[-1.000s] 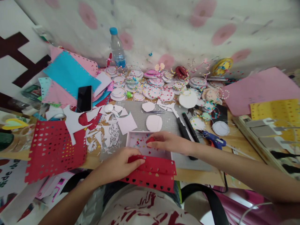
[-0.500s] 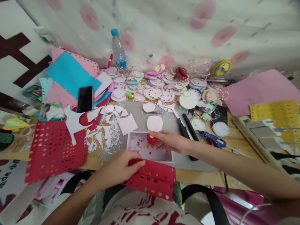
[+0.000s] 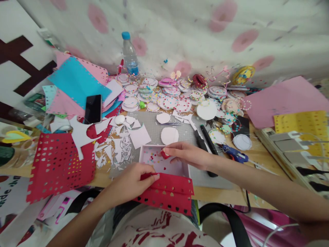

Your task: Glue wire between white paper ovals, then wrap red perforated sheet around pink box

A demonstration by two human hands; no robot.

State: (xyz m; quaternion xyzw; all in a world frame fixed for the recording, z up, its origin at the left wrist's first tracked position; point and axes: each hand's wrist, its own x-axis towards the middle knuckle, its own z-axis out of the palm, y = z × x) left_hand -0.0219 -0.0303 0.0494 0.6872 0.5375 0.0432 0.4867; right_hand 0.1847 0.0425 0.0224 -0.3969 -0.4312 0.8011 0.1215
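My left hand (image 3: 135, 183) pinches a folded red sheet (image 3: 171, 196) by its upper left part, thumb on top. Rows of heart-shaped holes run along that sheet, which hangs over the near edge of the table. Between the thumb and fingers of my right hand (image 3: 190, 154) is a small red craft punch (image 3: 164, 154), partly hidden by the fingers. It is above a shallow white box (image 3: 142, 154) with tiny coloured cut-outs scattered inside. The punch and the red sheet are apart.
White paper scraps (image 3: 120, 147) and a second punched red sheet (image 3: 63, 164) lie to the left. Black-handled tools (image 3: 205, 144), a blue glue gun (image 3: 235, 153) and a power strip (image 3: 277, 151) are on the right. Decorated discs (image 3: 169, 102) and a bottle (image 3: 130, 55) stand behind.
My right hand has turned a little, tipping the red punch over the box. The near edge of the red sheet has risen slightly in my left hand.
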